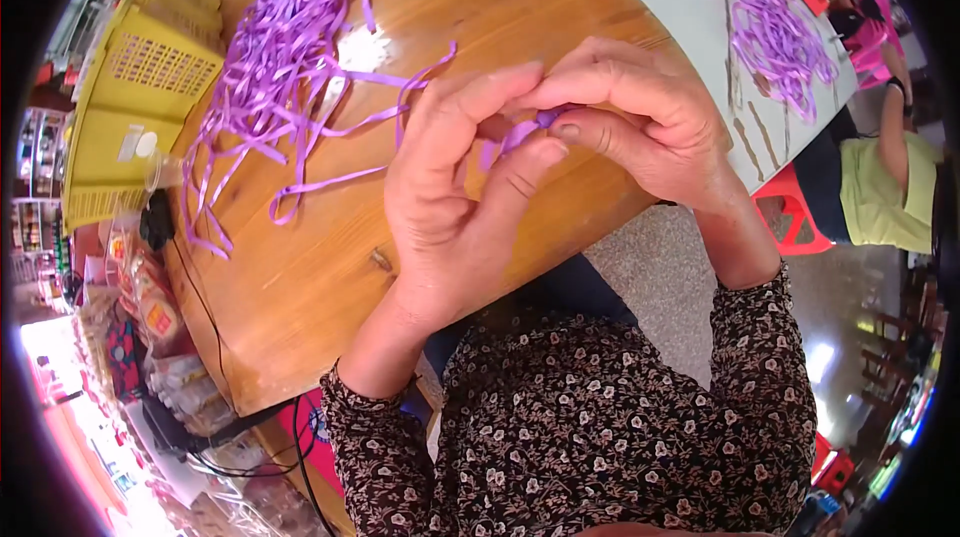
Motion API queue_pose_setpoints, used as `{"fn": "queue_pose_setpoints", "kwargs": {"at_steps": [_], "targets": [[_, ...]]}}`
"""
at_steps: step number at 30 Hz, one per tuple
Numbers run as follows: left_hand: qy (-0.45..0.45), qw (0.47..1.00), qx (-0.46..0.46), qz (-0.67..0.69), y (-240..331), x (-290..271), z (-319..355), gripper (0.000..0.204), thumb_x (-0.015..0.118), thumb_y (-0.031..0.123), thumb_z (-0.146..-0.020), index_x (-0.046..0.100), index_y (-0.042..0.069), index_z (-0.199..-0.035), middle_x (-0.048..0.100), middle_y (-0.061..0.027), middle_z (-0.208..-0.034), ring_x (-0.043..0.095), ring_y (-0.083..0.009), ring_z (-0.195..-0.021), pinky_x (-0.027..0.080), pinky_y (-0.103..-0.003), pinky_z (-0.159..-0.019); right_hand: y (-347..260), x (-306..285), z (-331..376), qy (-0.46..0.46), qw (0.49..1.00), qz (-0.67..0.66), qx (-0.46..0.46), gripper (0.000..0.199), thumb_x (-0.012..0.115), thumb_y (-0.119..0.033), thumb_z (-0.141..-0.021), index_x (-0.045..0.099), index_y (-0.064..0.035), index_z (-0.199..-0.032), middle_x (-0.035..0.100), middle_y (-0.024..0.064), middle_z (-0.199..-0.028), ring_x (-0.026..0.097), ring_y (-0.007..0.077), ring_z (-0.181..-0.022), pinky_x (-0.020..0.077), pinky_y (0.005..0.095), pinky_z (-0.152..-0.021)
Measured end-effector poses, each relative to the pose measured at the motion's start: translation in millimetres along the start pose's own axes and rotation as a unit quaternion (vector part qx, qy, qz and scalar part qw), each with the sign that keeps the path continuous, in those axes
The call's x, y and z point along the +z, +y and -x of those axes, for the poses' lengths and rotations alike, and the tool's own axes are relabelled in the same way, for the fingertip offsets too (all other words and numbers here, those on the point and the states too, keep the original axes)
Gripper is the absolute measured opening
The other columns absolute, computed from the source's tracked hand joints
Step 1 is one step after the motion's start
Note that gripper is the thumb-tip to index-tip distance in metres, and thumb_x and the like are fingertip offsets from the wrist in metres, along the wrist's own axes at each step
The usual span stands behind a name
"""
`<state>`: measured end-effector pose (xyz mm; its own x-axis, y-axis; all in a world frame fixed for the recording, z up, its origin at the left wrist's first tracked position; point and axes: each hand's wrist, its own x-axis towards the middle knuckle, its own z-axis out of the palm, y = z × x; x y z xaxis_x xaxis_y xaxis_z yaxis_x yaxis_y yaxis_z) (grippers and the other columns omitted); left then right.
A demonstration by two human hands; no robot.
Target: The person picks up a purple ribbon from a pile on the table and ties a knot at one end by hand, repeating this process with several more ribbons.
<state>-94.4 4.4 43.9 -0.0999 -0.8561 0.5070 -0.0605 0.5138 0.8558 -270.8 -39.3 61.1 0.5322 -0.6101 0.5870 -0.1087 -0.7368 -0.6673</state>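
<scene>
Both hands are raised over the near part of the wooden table (310, 312), fingertips close together. A purple ribbon (517, 140) runs between them. My left hand (455, 187) is closed, with thumb and fingers curled round the ribbon. My right hand (640, 112) pinches a darker, bunched bit of the ribbon between thumb and forefinger; whether that bit is a knot I cannot tell. Part of the ribbon is hidden behind the fingers. A large tangled heap of purple ribbons (270, 67) lies on the table to the left, and loose strands trail from it toward my left hand.
A yellow plastic basket (150, 62) stands at the table's left edge, with a clear cup (163, 172) beside it. On a white marbled table (745, 142) at the right lies another ribbon pile (780, 42). A person in a yellow-green top (885, 187) sits near a red stool (795, 209).
</scene>
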Motion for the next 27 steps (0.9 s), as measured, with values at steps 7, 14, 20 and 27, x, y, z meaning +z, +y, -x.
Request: {"fn": "queue_pose_setpoints", "kwargs": {"at_steps": [7, 14, 20, 27], "targets": [[0.072, 0.984, -0.126, 0.108, 4, -19, 20, 0.02, 0.062, -0.006, -0.082, 0.062, 0.001, -0.101, 0.048, 0.0028, -0.084, 0.043, -0.0037, -0.071, 0.035, -0.016, -0.064, -4, 28, 1, 0.047, 0.994, -0.098, 0.001, 0.025, 0.064, 0.007, -0.078, 0.062, 0.0042, -0.102, 0.062, 0.011, -0.09, 0.06, 0.0163, -0.079, 0.0467, 0.0245, -0.066], [0.082, 0.991, -0.091, 0.043, 1, -31, 28, 0.012, 0.063, -0.003, -0.082, 0.063, 0.0, -0.094, 0.046, 0.0027, -0.081, 0.04, -0.0029, -0.068, 0.033, -0.016, -0.058, 1, 39, -2, 0.044, 0.99, -0.118, 0.064, 0.019, 0.062, 0.005, -0.081, 0.063, 0.0031, -0.1, 0.06, 0.0071, -0.083, 0.056, 0.0101, -0.07, 0.0433, 0.0193, -0.059], [0.073, 0.99, -0.117, 0.021, -3, -32, 34, 0.013, 0.064, -0.003, -0.082, 0.063, 0.001, -0.094, 0.043, 0.0028, -0.079, 0.039, -0.0028, -0.066, 0.031, -0.016, -0.055, 1, 45, -3, 0.052, 0.988, -0.128, 0.065, 0.017, 0.062, 0.004, -0.081, 0.064, 0.0023, -0.098, 0.059, 0.0056, -0.081, 0.055, 0.0092, -0.067, 0.0414, 0.0185, -0.056], [0.089, 0.987, -0.109, 0.073, -10, -29, 35, 0.01, 0.063, 0.001, -0.084, 0.064, 0.0, -0.094, 0.044, 0.0029, -0.074, 0.039, -0.0035, -0.065, 0.031, -0.017, -0.054, 1, 43, -6, 0.015, 0.996, -0.08, 0.022, 0.021, 0.066, 0.002, -0.078, 0.065, 0.0005, -0.099, 0.059, 0.0056, -0.081, 0.055, 0.0095, -0.068, 0.0409, 0.0202, -0.055]]}}
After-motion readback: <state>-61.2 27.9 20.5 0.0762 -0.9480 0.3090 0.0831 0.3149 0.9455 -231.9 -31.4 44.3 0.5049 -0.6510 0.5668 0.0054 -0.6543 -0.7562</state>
